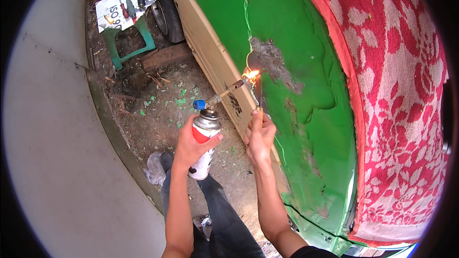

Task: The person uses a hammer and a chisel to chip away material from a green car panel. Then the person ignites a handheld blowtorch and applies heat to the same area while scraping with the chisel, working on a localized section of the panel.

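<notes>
Both forearms rise from the lower edge, over dark trousers [224,215] and a dirt floor [158,114] littered with green paint flakes. Left hand [191,145] is wrapped shut around a gas can [204,143], red and white with a silver shoulder, held upright; it looks light but smooth and round, so a full grip about the middle, away from the hot nozzle, seems safest. From its top a blue knob [199,104] and a brass torch pipe [224,93] angle up to a flame [251,73]. Right hand [260,138] is closed around the yellowish handle of a scraper [256,83], whose thin stiff blade stands in the flame against the green panel [306,48], beside a bare grey patch [275,64]. A red flowered towel [401,91] drapes the panel's right side. Farther off, a green stool [129,43] carries a white board with tools [129,2], near a tyre [169,16].
</notes>
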The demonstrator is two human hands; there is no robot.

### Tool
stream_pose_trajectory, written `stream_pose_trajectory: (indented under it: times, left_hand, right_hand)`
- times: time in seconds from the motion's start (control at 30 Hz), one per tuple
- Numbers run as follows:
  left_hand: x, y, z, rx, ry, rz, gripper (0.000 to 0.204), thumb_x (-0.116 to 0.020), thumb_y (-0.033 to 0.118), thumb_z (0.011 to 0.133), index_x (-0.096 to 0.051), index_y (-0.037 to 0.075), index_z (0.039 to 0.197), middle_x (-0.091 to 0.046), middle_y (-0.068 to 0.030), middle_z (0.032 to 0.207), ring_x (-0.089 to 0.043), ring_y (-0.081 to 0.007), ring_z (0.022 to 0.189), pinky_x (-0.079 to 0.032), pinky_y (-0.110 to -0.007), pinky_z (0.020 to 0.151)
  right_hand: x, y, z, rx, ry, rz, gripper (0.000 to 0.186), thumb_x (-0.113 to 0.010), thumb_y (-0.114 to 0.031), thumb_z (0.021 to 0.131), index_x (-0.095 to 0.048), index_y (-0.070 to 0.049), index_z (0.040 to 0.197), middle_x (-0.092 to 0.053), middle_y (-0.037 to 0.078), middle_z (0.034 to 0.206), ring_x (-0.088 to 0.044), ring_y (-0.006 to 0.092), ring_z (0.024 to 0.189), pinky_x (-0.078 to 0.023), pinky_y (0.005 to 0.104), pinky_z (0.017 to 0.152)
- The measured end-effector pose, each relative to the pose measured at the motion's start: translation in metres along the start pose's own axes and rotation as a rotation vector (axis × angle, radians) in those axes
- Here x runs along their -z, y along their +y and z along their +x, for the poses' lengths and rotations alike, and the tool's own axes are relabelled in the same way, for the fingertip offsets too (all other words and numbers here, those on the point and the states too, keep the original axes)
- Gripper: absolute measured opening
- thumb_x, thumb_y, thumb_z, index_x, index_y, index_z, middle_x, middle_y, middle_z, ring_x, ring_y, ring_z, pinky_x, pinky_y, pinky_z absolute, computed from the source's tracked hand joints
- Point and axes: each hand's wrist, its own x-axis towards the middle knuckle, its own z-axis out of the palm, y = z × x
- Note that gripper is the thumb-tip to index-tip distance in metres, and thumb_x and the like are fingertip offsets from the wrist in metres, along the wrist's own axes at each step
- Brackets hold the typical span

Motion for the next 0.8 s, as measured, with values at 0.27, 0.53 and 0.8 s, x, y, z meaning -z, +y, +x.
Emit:
stream_pose_trajectory:
  times: [0.27,0.53,0.8]
  left_hand:
    - [0.038,-0.015,-0.037,-0.046,0.206,0.014,0.059,-0.088,0.016,0.073,-0.055,0.000,0.119,-0.070,-0.0084,0.097,-0.066,-0.0155,0.085,-0.054,-0.032,0.078]
    - [0.067,-0.023,-0.063,0.029,0.358,-0.038,0.051,-0.086,0.014,0.075,-0.056,0.002,0.115,-0.067,-0.0059,0.094,-0.063,-0.0141,0.080,-0.053,-0.030,0.073]
    - [0.058,-0.017,-0.066,0.036,0.317,-0.094,0.051,-0.086,0.010,0.074,-0.055,0.003,0.115,-0.068,-0.0063,0.094,-0.064,-0.0131,0.081,-0.053,-0.030,0.074]
  right_hand:
    - [-0.012,-0.002,-0.001,-0.062,-0.038,-0.036,0.019,-0.054,-0.023,0.105,-0.049,-0.008,0.096,-0.037,-0.006,0.060,-0.029,0.0024,0.041,-0.021,0.0229,0.034]
    - [-0.005,-0.025,0.015,-0.127,-0.048,-0.165,0.021,-0.054,-0.022,0.104,-0.049,-0.005,0.092,-0.041,-0.004,0.065,-0.030,0.0031,0.041,-0.021,0.0240,0.034]
    - [0.000,-0.027,0.002,-0.286,-0.058,-0.051,0.018,-0.054,-0.023,0.104,-0.050,-0.007,0.097,-0.038,-0.005,0.063,-0.025,0.0031,0.041,-0.019,0.0232,0.035]
